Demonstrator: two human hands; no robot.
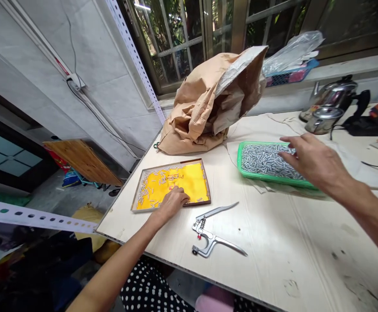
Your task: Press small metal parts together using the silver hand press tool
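My left hand (173, 201) is over the front edge of a shallow box lid (205, 182) with a yellow bottom, its fingers curled together. Whatever is between those fingertips is hidden. Small silvery metal pins (146, 184) lie scattered in the lid, thickest along its left side. My right hand (317, 162) is above the right part of a green plastic basket (257, 177), thumb and fingers apart. Many more short metal pins (267, 160) fill this basket. Between the hands, nearer me, hand-press pliers (210, 238) with a spring lie on the table, handles spread.
A crumpled brown paper sack (198, 108) stands behind the lid against the window wall. At the back right are a metal kettle (337, 93) and a small metal pot (324, 119). The table's (273, 268) front and left edges are close to me.
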